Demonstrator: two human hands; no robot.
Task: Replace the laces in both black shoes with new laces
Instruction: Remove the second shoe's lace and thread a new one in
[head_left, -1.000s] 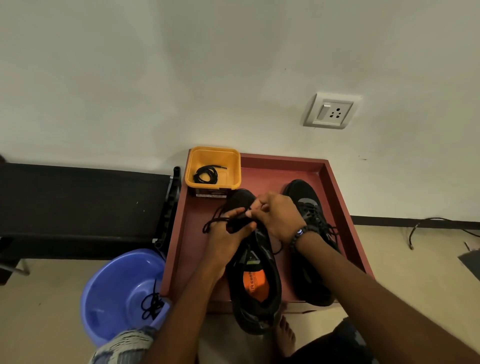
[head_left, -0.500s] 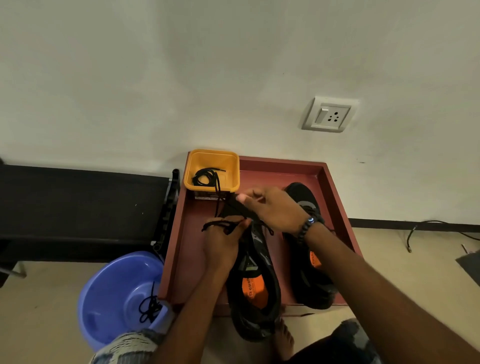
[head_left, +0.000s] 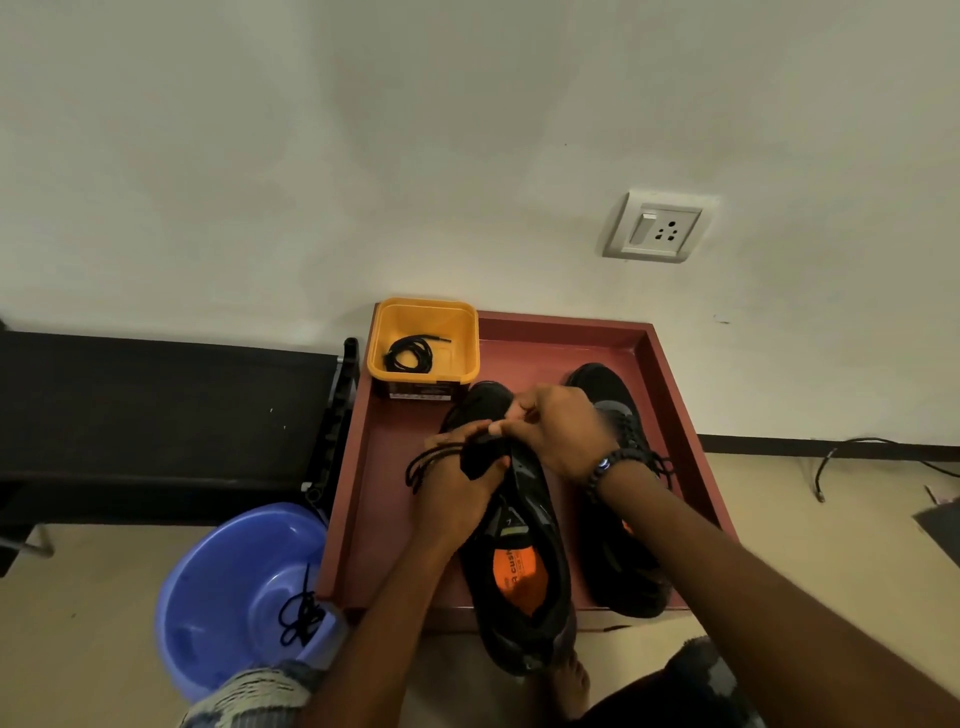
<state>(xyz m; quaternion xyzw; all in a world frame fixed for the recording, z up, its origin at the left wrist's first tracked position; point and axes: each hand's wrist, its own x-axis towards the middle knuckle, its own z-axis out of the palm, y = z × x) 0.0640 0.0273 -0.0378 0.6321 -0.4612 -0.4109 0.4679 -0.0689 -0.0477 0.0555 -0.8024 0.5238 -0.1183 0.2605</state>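
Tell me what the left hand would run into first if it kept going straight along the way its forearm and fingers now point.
Probably the yellow tub holding a coiled black lace. The left hand, gripping the near shoe's tongue and lace, points away from the person toward the tray's far left corner. Depth is unclear; it might pass over the shoe's toe first.

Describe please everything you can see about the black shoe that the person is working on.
The black shoe is a low sports shoe of dark fabric, with an orange insole showing inside its opening. It lies lengthwise, toe toward the wall, heel hanging over the near edge of the red tray. The left hand grips its tongue area and bunched loops of black lace; the right hand pinches near the front eyelets. The second shoe lies beside it on the right. Whether they touch is hidden.
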